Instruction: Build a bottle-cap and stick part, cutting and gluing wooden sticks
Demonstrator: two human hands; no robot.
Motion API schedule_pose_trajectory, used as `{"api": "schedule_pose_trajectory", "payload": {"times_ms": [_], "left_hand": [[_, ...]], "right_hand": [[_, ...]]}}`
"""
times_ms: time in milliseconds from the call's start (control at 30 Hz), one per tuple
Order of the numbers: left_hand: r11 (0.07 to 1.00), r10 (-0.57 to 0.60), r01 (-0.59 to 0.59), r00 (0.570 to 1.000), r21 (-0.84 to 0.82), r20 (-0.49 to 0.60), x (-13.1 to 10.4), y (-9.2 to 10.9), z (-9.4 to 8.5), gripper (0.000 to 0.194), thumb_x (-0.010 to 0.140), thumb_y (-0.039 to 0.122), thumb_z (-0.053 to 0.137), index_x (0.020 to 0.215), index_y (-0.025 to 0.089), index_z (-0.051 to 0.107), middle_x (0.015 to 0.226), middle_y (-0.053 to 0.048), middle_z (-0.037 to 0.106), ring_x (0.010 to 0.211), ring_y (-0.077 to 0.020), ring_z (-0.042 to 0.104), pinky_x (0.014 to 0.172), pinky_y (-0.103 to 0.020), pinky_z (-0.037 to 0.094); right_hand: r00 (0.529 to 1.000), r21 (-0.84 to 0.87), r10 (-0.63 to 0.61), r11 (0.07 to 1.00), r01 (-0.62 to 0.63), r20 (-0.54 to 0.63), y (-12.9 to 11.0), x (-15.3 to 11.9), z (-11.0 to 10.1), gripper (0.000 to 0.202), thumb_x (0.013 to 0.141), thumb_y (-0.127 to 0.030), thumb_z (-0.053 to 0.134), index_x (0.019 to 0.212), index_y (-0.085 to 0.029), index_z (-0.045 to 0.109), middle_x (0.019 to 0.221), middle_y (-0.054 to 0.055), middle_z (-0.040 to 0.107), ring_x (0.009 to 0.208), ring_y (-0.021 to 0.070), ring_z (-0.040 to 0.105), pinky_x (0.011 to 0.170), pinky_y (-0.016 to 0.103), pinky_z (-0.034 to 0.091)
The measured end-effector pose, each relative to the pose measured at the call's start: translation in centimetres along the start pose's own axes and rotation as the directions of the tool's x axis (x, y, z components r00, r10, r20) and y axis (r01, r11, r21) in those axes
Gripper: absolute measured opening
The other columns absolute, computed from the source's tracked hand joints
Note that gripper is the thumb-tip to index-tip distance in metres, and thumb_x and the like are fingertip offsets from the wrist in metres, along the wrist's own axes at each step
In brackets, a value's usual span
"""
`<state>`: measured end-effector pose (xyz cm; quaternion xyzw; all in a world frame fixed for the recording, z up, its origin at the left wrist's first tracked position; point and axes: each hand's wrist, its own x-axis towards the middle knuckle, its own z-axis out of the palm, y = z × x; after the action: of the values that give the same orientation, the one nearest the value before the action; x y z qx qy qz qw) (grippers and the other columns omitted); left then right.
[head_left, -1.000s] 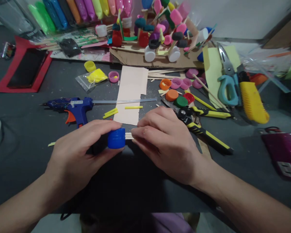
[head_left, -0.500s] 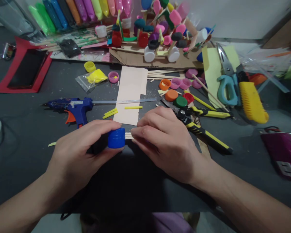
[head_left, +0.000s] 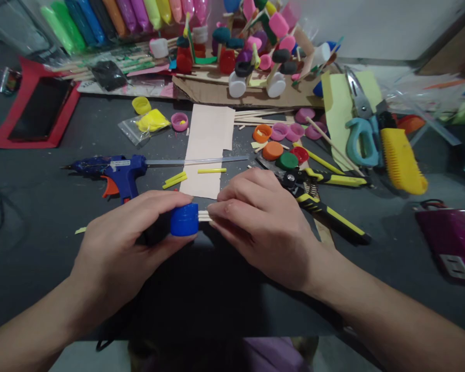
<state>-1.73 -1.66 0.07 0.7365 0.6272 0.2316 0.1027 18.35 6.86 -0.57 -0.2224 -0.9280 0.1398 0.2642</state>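
Between the thumb and fingers of my left hand [head_left: 120, 248] is a blue bottle cap [head_left: 184, 220], which looks like two caps joined face to face. Three thin wooden sticks [head_left: 203, 216] lie side by side against the cap's right side. My right hand [head_left: 263, 222] pinches these sticks close to the cap; their other ends are hidden by the fingers. Just beyond my hands lie short yellow stick pieces [head_left: 212, 170] and a strip of pale card [head_left: 207, 134]. A blue glue gun [head_left: 124, 168] with a clear glue stick rests past my left hand.
Wire pliers [head_left: 325, 206] lie beside my right hand, with loose coloured caps [head_left: 273, 151] behind them. Scissors [head_left: 361, 124] and a yellow cutter [head_left: 403, 160] are at the right. Small cap-and-stick models [head_left: 256, 57] crowd the back. A phone [head_left: 41, 109] lies at the left.
The whole view has shifted very slightly. Both hands keep the same hold on the cap and sticks, with no clear movement between them.
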Motion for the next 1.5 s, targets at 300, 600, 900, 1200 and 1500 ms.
{"api": "schedule_pose_trajectory", "payload": {"times_ms": [300,600,900,1200,1500], "left_hand": [[1.0,-0.007,0.007,1.0,0.007,-0.004,0.0,0.1,-0.1,0.027,0.088,0.038,0.063,0.114,0.029,0.062,0.11,0.0,0.074,0.093,-0.0217,0.072,0.085,-0.032,0.059],[1.0,-0.001,0.001,1.0,0.008,0.012,0.0,-0.1,0.1,0.026,0.088,0.036,0.063,0.113,0.028,0.06,0.11,0.0,0.073,0.095,-0.0199,0.07,0.084,-0.029,0.057],[1.0,-0.023,0.023,1.0,0.006,0.005,0.3,-0.2,0.3,0.026,0.087,0.036,0.063,0.11,0.027,0.06,0.108,-0.001,0.072,0.1,-0.0223,0.068,0.089,-0.035,0.054],[1.0,0.004,-0.004,1.0,0.019,0.002,0.4,-0.5,0.3,0.026,0.087,0.038,0.063,0.11,0.028,0.059,0.107,-0.002,0.072,0.098,-0.0225,0.067,0.087,-0.034,0.054],[0.998,-0.057,0.057,0.998,-0.01,0.037,0.4,-0.9,0.5,0.029,0.085,0.038,0.067,0.111,0.027,0.062,0.11,-0.003,0.072,0.1,-0.0241,0.067,0.088,-0.036,0.053]], "right_hand": [[1.0,-0.005,-0.01,1.0,0.01,0.004,0.0,0.0,-0.1,0.021,0.095,-0.022,0.055,0.079,-0.018,0.067,0.083,0.006,0.068,0.084,0.021,0.055,0.075,0.038,0.041],[1.0,-0.013,-0.011,1.0,0.011,0.017,0.1,0.0,0.0,0.02,0.095,-0.024,0.056,0.081,-0.017,0.067,0.084,0.007,0.068,0.084,0.0212,0.055,0.076,0.038,0.041],[1.0,-0.041,0.017,0.999,-0.016,0.022,0.3,-0.1,0.2,0.017,0.094,-0.025,0.056,0.084,-0.017,0.068,0.086,0.008,0.068,0.085,0.0231,0.055,0.077,0.039,0.042],[0.999,-0.019,0.038,0.999,-0.038,0.022,0.6,-0.3,0.1,0.022,0.088,-0.026,0.064,0.104,-0.011,0.066,0.092,0.011,0.07,0.089,0.0265,0.057,0.08,0.042,0.045],[0.991,0.068,0.1,0.992,-0.106,0.089,1.6,-0.6,-1.1,0.034,0.087,-0.036,0.068,0.11,-0.011,0.065,0.103,0.014,0.067,0.097,0.0287,0.056,0.085,0.043,0.045]]}}
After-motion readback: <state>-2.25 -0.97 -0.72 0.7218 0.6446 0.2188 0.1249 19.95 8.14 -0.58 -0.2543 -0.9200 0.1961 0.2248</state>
